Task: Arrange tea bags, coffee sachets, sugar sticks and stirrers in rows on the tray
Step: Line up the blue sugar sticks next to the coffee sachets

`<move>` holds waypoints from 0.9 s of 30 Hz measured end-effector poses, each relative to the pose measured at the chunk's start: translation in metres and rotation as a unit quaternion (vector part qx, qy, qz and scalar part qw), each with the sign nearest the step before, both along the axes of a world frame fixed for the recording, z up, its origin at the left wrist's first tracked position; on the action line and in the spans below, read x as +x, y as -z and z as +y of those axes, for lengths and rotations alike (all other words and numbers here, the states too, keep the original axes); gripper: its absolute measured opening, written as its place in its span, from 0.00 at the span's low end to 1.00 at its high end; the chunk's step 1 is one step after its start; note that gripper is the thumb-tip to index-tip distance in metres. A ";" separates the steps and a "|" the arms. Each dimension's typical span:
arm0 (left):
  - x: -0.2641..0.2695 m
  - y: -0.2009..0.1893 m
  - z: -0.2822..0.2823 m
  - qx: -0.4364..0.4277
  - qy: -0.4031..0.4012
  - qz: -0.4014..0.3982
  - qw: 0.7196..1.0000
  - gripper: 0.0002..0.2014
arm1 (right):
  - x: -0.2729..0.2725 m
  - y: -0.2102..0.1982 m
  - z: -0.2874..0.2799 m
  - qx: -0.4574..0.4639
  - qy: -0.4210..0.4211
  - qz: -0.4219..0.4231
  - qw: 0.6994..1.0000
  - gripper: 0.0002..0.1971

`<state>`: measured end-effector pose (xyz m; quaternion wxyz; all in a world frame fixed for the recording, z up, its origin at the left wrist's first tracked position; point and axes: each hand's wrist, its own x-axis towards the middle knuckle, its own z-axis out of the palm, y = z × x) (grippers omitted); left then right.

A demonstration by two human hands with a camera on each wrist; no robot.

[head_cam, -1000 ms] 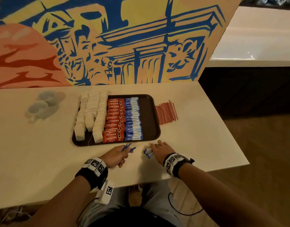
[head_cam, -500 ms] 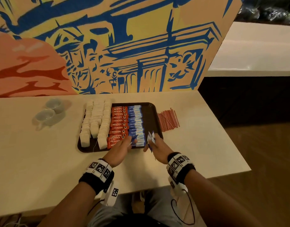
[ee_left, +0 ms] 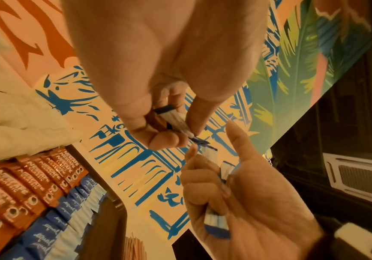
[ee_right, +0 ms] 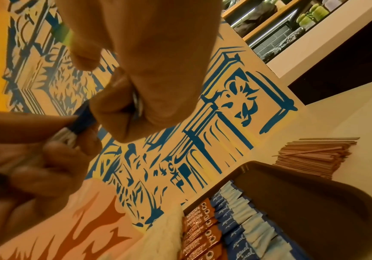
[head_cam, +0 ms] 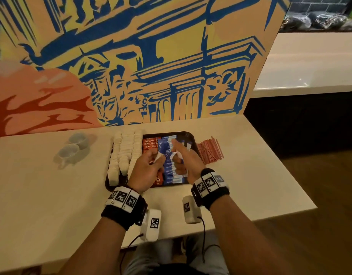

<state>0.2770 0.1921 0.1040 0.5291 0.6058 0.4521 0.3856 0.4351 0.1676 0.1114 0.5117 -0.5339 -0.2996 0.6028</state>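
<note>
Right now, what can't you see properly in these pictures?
- Head view: the hands, left hand and right hand, hide the middle of the sugar sticks row on the tray.
- Left wrist view: how many sticks the right hand grips is hidden by its fingers.
- Right wrist view: the left hand is blurred.
- Head view: the stirrers are too small to count.
</note>
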 end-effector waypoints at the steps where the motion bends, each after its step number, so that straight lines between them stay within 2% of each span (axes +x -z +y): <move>1: -0.001 -0.003 -0.001 0.008 -0.005 -0.004 1.000 0.06 | -0.003 0.000 -0.003 0.016 -0.007 -0.020 1.000 0.23; 3: -0.001 -0.008 -0.004 0.022 -0.014 -0.010 1.000 0.07 | -0.011 0.004 -0.009 0.052 -0.006 -0.057 0.997 0.18; 5: 0.001 -0.007 -0.004 0.030 -0.032 -0.009 0.999 0.11 | -0.017 0.012 -0.012 0.071 0.032 -0.061 0.995 0.11; 8: 0.004 -0.002 -0.006 0.036 -0.044 -0.010 0.998 0.08 | -0.018 0.015 -0.014 0.074 0.084 -0.055 0.992 0.12; 10: 0.005 0.001 -0.005 0.030 -0.021 0.003 0.999 0.16 | -0.014 0.014 -0.015 0.079 0.095 -0.065 0.990 0.09; 13: 0.006 0.005 -0.005 0.078 0.004 0.067 0.995 0.18 | -0.008 0.015 -0.012 0.071 0.114 -0.101 0.986 0.16; 15: 0.007 0.010 -0.003 0.150 -0.013 0.146 0.978 0.18 | -0.007 0.018 -0.009 0.065 0.115 -0.108 0.985 0.16; 18: 0.011 0.013 -0.004 0.201 -0.066 0.209 0.955 0.16 | -0.012 0.020 -0.008 0.062 0.102 -0.098 0.988 0.17; 20: 0.014 0.012 -0.006 0.215 -0.090 0.222 0.947 0.16 | -0.015 0.022 -0.008 0.060 0.098 -0.084 0.990 0.17; 23: 0.018 0.011 -0.009 0.231 -0.080 0.237 0.940 0.18 | -0.017 0.024 -0.007 0.057 0.110 -0.060 0.991 0.13; 27: 0.015 0.017 -0.006 0.233 -0.037 0.226 0.945 0.22 | -0.014 0.027 -0.004 0.053 0.109 -0.111 0.986 0.06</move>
